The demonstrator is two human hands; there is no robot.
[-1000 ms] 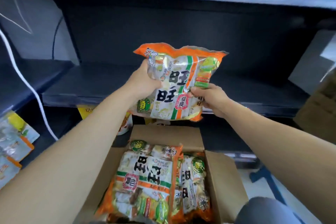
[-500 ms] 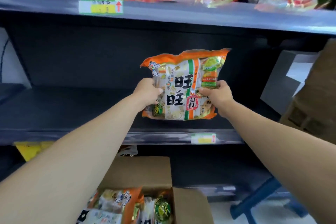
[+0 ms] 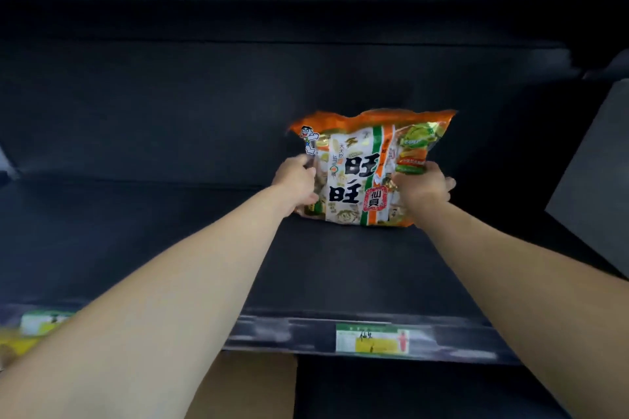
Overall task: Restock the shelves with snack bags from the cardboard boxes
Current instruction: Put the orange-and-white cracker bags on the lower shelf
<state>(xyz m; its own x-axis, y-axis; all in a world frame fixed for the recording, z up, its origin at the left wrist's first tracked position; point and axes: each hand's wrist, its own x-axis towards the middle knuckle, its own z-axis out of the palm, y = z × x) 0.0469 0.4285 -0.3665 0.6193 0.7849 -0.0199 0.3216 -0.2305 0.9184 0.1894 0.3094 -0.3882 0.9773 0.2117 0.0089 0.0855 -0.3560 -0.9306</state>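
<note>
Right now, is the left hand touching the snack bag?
Touching. The head view shows the left hand closed on the left edge of the snack bag, fingers pressed into the wrapper; the right hand grips the opposite edge.

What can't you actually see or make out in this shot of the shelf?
- Price label, head view: print too small and blurred to read.
- Cardboard box: cut off by the bottom edge and the left arm; contents hidden.
- Snack bag: sides covered by left hand and right hand.

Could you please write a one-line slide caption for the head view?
Both hands, left and right, stand an orange snack bag upright at the back of a dark shelf.
</note>
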